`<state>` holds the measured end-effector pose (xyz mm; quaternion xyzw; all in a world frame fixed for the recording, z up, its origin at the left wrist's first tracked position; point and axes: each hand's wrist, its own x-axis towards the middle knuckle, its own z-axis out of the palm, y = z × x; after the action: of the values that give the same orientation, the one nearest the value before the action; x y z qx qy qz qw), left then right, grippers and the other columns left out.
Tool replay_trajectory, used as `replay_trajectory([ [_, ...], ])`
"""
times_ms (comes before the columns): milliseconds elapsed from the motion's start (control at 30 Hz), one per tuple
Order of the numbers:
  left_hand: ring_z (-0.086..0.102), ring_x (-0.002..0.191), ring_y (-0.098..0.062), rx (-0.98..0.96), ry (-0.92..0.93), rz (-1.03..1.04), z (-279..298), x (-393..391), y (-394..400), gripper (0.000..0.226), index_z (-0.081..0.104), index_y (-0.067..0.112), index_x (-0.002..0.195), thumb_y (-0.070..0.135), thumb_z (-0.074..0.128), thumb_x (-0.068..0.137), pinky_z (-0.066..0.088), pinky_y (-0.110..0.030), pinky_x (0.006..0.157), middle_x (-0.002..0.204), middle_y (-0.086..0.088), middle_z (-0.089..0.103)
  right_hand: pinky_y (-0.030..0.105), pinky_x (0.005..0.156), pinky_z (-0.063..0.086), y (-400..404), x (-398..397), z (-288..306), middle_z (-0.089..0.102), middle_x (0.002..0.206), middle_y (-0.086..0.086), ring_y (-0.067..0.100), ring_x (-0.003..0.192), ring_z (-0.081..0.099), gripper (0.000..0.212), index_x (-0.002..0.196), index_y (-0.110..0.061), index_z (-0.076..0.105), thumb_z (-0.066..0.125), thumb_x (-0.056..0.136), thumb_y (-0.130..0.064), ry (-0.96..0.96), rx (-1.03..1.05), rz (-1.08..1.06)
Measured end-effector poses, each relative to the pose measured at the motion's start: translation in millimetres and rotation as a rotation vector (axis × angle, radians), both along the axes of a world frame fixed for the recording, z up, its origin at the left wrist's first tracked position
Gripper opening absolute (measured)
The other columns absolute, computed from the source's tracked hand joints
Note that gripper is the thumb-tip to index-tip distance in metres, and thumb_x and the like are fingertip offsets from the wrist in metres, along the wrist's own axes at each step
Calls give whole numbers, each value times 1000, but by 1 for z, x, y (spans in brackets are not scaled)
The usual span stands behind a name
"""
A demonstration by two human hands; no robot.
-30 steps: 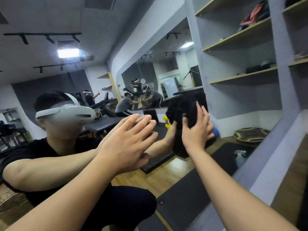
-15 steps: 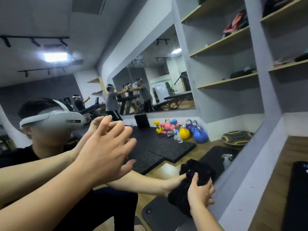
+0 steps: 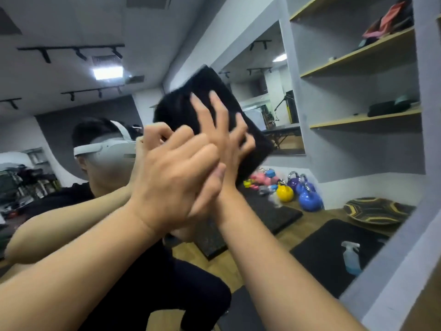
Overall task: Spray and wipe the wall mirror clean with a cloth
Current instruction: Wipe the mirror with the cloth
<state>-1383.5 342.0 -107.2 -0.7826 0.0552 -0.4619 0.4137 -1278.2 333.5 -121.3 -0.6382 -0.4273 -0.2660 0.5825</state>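
With both arms raised to the mirror (image 3: 274,111), the right hand (image 3: 222,139) presses a black cloth (image 3: 202,96) flat against the glass, fingers (image 3: 201,108) spread wide over it. The cloth sits high on the mirror, above the reflected headset (image 3: 105,149), and it's smeared with blur. The left hand (image 3: 171,177) crosses in front of the right wrist, fingers loosely curled, thumb touching that wrist; it holds nothing that I can see. Whether it touches the glass, I can't tell. Down at the lower right, the spray bottle (image 3: 350,259) shows in the reflection, standing upright on a dark mat (image 3: 322,247). Coloured kettlebells (image 3: 296,189) line up along the reflected wall, and wooden shelves (image 3: 358,56) climb at upper right.
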Motion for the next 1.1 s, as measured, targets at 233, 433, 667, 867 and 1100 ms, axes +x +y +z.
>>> replay_trajectory([
  [233,50,75,-32,155,-10,228,-42,-12,14,26,51,13,78,30,48,97,36,-47,83,78,-6,50,58,109,26,12,32,-99,21,165,-13,30,146,25,68,154,-50,23,42,89,-57,197,88,-70],
  [433,54,79,-31,172,196,277,-62,2,16,18,54,18,80,31,58,91,44,-48,81,83,-5,52,61,113,30,17,65,-314,47,151,9,48,133,42,84,142,-22,53,30,87,-82,806,153,-218],
  [667,57,86,-29,130,210,343,-75,3,46,20,55,17,91,36,50,97,46,-49,85,90,-1,52,59,108,35,29,67,-327,50,139,31,47,124,47,65,131,12,54,69,92,-38,953,253,-219],
  [867,54,80,-30,107,187,298,-76,4,44,20,47,15,87,33,50,96,48,-52,80,86,-4,48,56,106,24,26,69,-178,33,159,-8,38,134,32,57,145,-28,49,61,92,-44,706,231,-162],
  [1100,48,74,-29,161,186,290,-75,6,47,20,45,16,81,29,50,94,49,-49,75,78,-4,45,42,88,32,23,63,14,45,149,-9,31,125,43,48,135,-40,52,59,89,-48,175,289,-182],
])
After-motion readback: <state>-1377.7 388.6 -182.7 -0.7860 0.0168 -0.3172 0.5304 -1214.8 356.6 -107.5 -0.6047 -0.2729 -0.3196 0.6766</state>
